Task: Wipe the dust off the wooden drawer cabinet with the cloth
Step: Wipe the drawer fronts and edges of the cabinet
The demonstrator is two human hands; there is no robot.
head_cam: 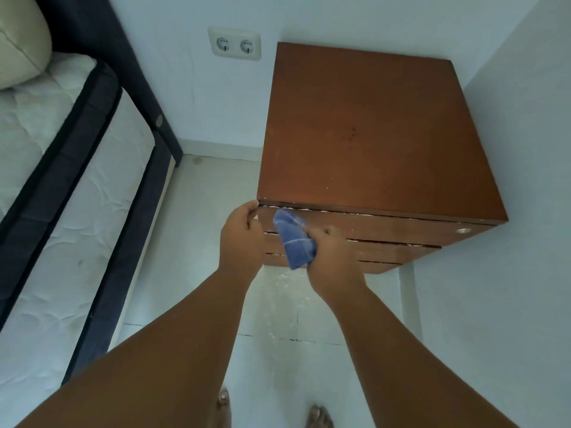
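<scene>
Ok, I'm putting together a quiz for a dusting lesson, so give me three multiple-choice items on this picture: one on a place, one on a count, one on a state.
1. Where on the wooden drawer cabinet is the cloth?
A) on its top
B) on its side panel
C) against its drawer fronts

2. How many sockets does the wall plate have?
A) two
B) one
C) three

3. What is the right hand doing?
A) hanging idle
B) gripping the cloth
C) pulling a drawer out

Answers: C, the blue cloth lies against the front, below the top edge; A, two round sockets sit side by side; B, its fingers curl round the bunched cloth, and the drawers look closed.
</scene>
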